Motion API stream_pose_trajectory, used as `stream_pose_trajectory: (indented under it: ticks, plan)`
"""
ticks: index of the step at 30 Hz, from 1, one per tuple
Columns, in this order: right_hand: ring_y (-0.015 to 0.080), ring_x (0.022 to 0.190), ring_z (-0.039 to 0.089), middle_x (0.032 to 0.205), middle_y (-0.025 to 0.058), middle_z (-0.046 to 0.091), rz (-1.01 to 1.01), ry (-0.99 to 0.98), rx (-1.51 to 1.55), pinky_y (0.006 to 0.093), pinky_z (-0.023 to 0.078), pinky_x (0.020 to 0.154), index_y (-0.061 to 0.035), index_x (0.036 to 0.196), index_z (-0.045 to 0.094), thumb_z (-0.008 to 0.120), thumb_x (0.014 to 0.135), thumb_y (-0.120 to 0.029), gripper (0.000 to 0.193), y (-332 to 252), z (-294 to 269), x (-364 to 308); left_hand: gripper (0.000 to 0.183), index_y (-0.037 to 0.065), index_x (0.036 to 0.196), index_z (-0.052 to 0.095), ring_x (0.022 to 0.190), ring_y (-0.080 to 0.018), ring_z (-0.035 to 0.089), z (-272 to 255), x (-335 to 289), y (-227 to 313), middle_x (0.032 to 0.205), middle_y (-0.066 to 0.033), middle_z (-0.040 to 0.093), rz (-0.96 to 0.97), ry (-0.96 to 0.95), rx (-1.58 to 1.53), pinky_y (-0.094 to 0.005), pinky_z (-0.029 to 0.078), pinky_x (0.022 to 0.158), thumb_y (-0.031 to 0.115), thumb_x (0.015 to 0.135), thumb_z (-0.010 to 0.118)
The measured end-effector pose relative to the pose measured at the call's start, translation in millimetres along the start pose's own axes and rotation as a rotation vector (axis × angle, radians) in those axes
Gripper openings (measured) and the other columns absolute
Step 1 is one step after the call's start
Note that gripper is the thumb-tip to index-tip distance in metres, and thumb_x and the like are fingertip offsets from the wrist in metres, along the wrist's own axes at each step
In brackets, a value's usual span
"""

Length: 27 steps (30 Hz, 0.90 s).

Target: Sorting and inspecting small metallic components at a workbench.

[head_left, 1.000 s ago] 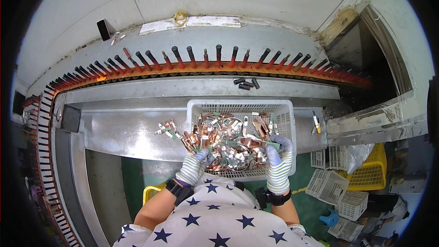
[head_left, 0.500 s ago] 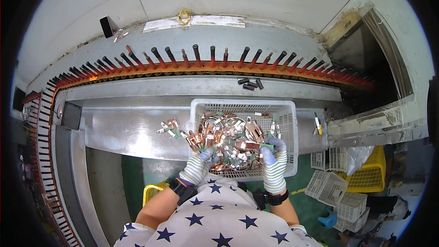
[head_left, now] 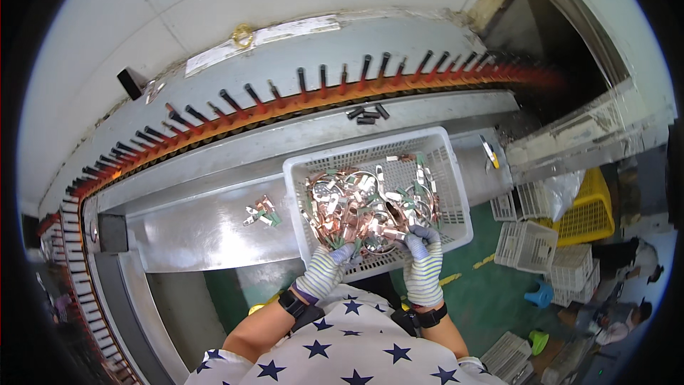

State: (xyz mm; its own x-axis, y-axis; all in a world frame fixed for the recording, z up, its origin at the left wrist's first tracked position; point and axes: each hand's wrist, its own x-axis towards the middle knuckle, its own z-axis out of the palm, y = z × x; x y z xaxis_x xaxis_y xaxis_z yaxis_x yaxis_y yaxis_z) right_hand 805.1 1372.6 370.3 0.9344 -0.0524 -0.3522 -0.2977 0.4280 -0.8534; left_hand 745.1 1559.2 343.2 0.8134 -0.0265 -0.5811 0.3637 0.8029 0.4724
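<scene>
A white slatted plastic basket (head_left: 457, 189) in front of me holds a loose heap of copper and silver metal pieces (head_left: 356, 200), some with green ends. Both hands wear striped knit gloves. At the basket's near edge, my left hand (head_left: 324, 272) has its fingers closed among the pieces; I cannot make out what is in them. To its right, my right hand (head_left: 425, 264) pinches a flat copper piece (head_left: 393, 234) over the heap. On the metal bench (head_left: 199, 232) left of the basket lies a small cluster of similar pieces (head_left: 263, 212).
Behind the bench runs an orange conveyor rail (head_left: 285, 105) with upright red, black-topped posts. Short black tubes (head_left: 367, 113) lie on the ledge. A yellow-handled cutter (head_left: 490, 152) is right of the basket. White crates (head_left: 525, 246), a yellow basket (head_left: 586, 207) and a blue stool (head_left: 539, 294) stand on the floor.
My view has turned, so the bench and basket appear tilted. My left hand has moved right, closer to my right hand. The posts along the rail have shifted.
</scene>
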Motion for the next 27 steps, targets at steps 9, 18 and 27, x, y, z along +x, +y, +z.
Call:
stream_pose_trajectory:
  ticks: [9,18,27]
  plan:
    - [0.0171,0.090,0.063,0.102,0.0049,0.063,0.071,0.106,0.467,0.0337,0.057,0.083,-0.0077,0.105,0.058,0.066,0.086,-0.004,0.021,-58.2,-103.2,-24.6,0.051,0.011,0.140,0.044,0.110,-0.0175,0.061,85.1,-18.8,-86.0,0.128,-0.0044,0.058,-0.035,-0.134,0.323,-0.0379,0.058,0.086,0.004,0.093,0.062]
    - [0.0200,0.096,0.062,0.103,0.0062,0.065,-0.138,0.211,0.668,0.0386,0.055,0.085,-0.0115,0.102,0.061,0.064,0.088,-0.005,0.016,-182.5,-362.5,-66.5,0.045,0.014,0.132,0.050,0.108,-0.0133,0.059,260.8,-26.2,-276.1,0.122,0.0021,0.060,-0.173,-0.333,0.457,-0.0335,0.054,0.086,0.010,0.091,0.068]
    - [0.0261,0.097,0.063,0.103,0.0082,0.065,-0.443,0.589,0.860,0.0453,0.052,0.088,-0.0076,0.100,0.062,0.063,0.089,-0.006,0.011,-239.2,-672.1,-154.5,0.049,0.020,0.134,0.047,0.079,-0.0104,0.060,454.2,-1.5,-534.3,0.102,0.0007,0.062,-0.482,-0.616,0.721,-0.0285,0.055,0.068,0.008,0.091,0.067]
